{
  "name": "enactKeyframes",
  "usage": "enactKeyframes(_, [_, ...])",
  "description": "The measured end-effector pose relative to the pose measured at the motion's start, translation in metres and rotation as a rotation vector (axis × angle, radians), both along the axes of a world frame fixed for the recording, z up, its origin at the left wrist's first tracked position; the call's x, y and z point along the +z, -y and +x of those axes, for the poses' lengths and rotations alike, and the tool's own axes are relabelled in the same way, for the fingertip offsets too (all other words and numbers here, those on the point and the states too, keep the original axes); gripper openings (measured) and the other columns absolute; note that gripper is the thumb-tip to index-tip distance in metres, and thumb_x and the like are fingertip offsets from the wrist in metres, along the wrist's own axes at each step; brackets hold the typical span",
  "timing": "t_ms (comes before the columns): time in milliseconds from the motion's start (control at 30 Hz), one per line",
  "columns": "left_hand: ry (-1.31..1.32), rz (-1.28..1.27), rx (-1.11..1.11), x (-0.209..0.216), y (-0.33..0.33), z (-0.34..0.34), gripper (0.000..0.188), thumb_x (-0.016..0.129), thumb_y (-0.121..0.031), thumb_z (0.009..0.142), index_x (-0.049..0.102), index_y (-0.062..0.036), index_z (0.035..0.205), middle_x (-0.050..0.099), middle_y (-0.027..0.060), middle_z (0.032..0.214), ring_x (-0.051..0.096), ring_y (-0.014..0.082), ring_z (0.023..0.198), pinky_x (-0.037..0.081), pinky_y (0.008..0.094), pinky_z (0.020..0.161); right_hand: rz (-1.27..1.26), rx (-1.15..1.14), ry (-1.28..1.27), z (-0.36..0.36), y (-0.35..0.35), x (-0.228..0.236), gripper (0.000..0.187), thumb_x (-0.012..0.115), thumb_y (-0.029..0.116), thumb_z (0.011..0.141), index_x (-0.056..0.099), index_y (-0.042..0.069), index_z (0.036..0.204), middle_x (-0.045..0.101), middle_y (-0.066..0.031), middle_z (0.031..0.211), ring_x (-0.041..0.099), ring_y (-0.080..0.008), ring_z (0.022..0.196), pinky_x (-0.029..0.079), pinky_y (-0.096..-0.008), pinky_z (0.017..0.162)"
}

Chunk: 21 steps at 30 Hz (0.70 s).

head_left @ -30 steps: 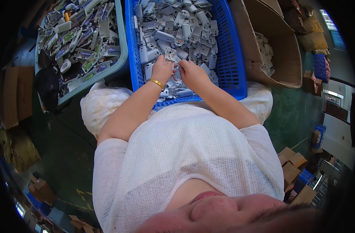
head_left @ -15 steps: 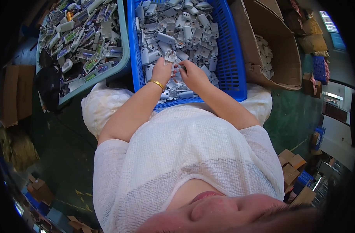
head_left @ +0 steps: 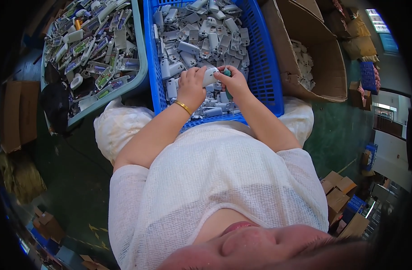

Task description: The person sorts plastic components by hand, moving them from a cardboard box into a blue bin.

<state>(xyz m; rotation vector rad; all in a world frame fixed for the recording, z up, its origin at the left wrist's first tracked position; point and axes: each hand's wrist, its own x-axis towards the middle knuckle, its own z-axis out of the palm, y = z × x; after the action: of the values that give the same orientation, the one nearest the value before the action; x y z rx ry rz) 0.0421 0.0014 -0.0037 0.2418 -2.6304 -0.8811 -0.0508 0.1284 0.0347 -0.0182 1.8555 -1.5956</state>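
Over the near part of a blue plastic basket (head_left: 269, 76), my left hand (head_left: 192, 88) is closed round a white plastic casing (head_left: 209, 76) with small openings in its face. My right hand (head_left: 236, 83) grips a green-handled tool (head_left: 228, 72); the handle shows above and below the fingers, and its kind is hard to make out. The right thumb and fingertips meet the right end of the casing. Beneath both hands lie loose white and grey plastic casings (head_left: 189, 47), heaped in the basket.
To the left stands a pale green bin (head_left: 144, 58) piled with mixed plastic pieces, a black bag (head_left: 55, 101) hanging on its near corner. An open cardboard box (head_left: 325, 67) with white parts adjoins the basket on the right. White sacks (head_left: 123, 128) sit below the basket.
The casing has turned from its open inner side to its smooth outer side. My right hand has moved right and up, and the green tool now shows in it.
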Motion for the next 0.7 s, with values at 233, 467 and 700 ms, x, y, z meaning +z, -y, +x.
enactKeyframes(233, [-0.068, 0.085, 0.081, -0.01, 0.002, -0.003, 0.057, 0.063, -0.014, 0.069, 0.042, -0.0073, 0.121, 0.044, 0.0149, 0.115, 0.039, 0.0326, 0.109, 0.031, 0.0413, 0.094, -0.187, -0.307, -0.346, -0.053, -0.036, 0.047, 0.026, 0.067, 0.009, 0.075, 0.055, 0.002, 0.098, 0.052, -0.0008, 0.068, 0.045, -0.0062, 0.051, 0.037, -0.0203, 0.046])
enactKeyframes(467, [0.115, 0.503, 0.219, -0.04, 0.017, -0.016, 0.052, 0.061, -0.016, 0.071, 0.044, -0.0025, 0.118, 0.047, 0.0169, 0.111, 0.043, 0.0321, 0.105, 0.033, 0.0399, 0.094, 0.241, -0.727, -1.339, -0.147, -0.115, 0.145, 0.033, 0.063, 0.009, 0.077, 0.053, 0.0, 0.108, 0.057, -0.0104, 0.104, 0.056, -0.019, 0.089, 0.045, -0.0274, 0.075])
enactKeyframes(700, [0.178, 0.666, 0.308, -0.046, 0.018, -0.014, 0.047, 0.061, -0.015, 0.073, 0.045, -0.0013, 0.116, 0.051, 0.0148, 0.107, 0.051, 0.0241, 0.097, 0.042, 0.0335, 0.085, 0.458, 0.239, -0.964, -0.126, -0.054, 0.034, 0.031, 0.059, 0.008, 0.074, 0.056, 0.006, 0.104, 0.06, -0.014, 0.095, 0.058, -0.0269, 0.089, 0.045, -0.0317, 0.078])
